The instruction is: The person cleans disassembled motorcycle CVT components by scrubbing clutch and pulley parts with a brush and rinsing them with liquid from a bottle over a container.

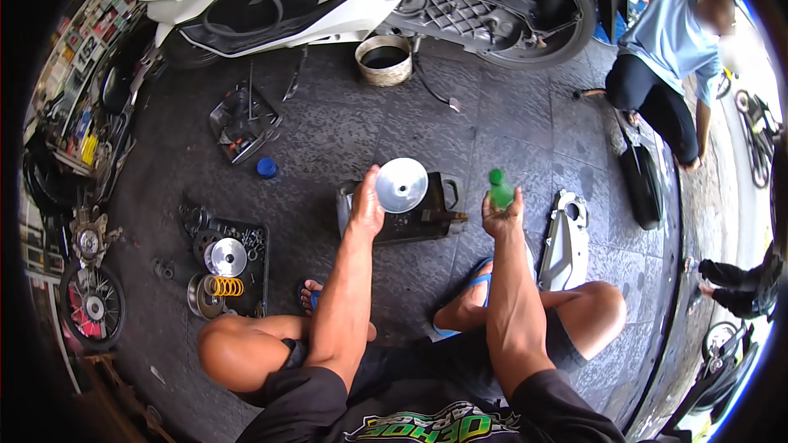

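My left hand (368,212) is closed on the edge of a shiny metal pulley disc (392,174) with a small hole at its centre. The disc is held face up over the left part of a dark basin (394,232) on the floor. To the right of that basin, my right hand (503,220) grips a green plastic bottle (501,194) with a green cap, tilted slightly. A brush (446,216) with a brownish handle lies across the basin's right side. The basin's inside is partly hidden by my left hand and the disc.
A white scooter (353,20) stands ahead, a round tub (384,75) beside it. At left are a parts tray (264,279), yellow spring (227,286) and blue cap (267,167). A metal cover (562,250) lies right. A person (669,41) crouches at far right.
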Tool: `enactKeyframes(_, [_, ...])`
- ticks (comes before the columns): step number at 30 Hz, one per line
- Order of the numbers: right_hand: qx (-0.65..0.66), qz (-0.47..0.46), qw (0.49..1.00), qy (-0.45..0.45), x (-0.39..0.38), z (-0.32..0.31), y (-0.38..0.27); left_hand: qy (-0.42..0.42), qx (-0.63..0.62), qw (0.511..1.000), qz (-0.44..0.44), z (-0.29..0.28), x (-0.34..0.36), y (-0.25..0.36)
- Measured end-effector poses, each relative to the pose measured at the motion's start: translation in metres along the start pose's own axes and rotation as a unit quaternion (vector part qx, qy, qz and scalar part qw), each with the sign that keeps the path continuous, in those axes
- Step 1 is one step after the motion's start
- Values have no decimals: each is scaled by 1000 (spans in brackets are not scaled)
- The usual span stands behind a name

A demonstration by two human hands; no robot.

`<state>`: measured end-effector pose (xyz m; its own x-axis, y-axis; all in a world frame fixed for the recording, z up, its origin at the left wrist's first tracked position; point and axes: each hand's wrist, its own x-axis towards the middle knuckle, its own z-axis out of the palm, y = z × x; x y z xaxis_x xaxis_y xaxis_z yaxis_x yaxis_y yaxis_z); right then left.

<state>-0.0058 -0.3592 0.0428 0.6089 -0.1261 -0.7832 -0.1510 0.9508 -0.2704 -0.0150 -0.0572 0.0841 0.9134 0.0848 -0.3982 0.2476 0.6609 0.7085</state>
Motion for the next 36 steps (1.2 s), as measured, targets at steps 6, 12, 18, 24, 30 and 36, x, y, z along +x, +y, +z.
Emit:
enactKeyframes(6, [67, 173, 982, 20, 76, -77, -4, 7, -10, 1000, -1, -12, -2, -2])
enactKeyframes(12, [95, 224, 962, 121, 85, -87, -5, 28, 23, 999, 25, -2, -10, 0])
enactKeyframes(18, [95, 226, 966, 87, 80, -86, -5, -1, 56, 998, 14, 8, -15, 7])
enactKeyframes(24, [136, 218, 955, 148, 59, -85, -2, 3, 103, 994, 30, 15, -21, 11])
enactKeyframes(30, [-1, 155, 958, 241, 28, -98, 34, -3, 126, 991, 45, 25, -18, 9])
enactKeyframes(36, [-449, -310, 830, -117, -76, -8, 109, -9, 223, 973, 57, 0, 3, -9])
